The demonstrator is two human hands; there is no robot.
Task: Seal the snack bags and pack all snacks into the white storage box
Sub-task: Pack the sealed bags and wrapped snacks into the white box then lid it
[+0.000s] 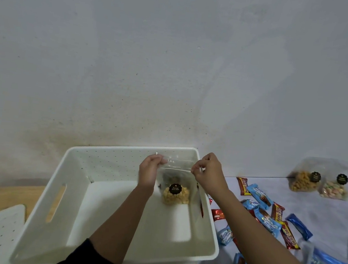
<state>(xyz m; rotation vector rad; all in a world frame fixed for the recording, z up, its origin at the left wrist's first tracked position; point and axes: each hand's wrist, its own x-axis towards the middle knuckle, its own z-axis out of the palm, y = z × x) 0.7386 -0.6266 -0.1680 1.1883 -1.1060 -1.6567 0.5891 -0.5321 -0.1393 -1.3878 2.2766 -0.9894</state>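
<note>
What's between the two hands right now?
Head view: the top strip of the clear snack bag spans from left hand to right hand, both pinching it over the white box.

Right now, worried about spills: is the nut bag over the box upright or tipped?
Upright. The left hand and right hand pinch the top edge of the bag, and the nuts lie at its bottom.

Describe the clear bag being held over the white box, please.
The bag is a clear plastic pouch, hanging upright, with pale yellow snacks heaped in its bottom and a round black label on its front. The left hand and right hand pinch the two ends of its top strip. It hangs over the box, near its far right corner.
</note>
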